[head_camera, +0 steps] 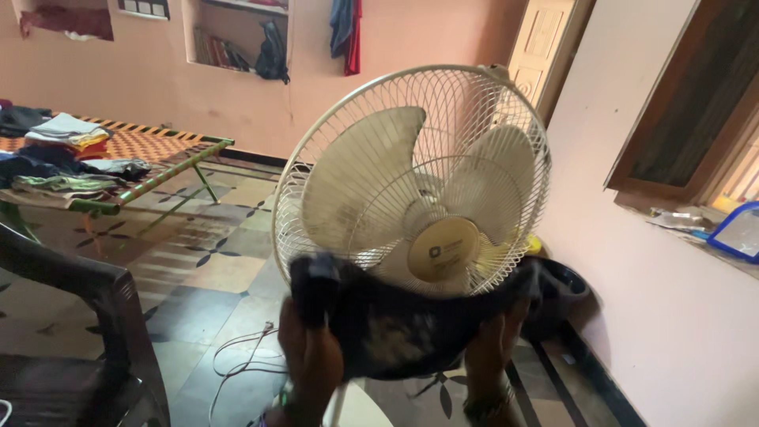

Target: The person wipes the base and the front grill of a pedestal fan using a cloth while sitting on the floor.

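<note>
Pink-walled room, patterned tile floor (198,261). Nearest us, both hands are stretching a dark cloth (403,324) taut: the left hand (312,356) is clenching one bunched corner, the right hand (494,348) gripping the other. It's pressing against the cream fan (411,178)'s lower grille. Beyond, a cot (158,162) is carrying folded clothes (67,130).

– Where can a hand go?
– Left of the fan (411,178), over the floor (213,269).
– What's in the way?
– The wall (632,300) on the right, the chair (87,332) on the left, maybe a cord (237,356).
</note>
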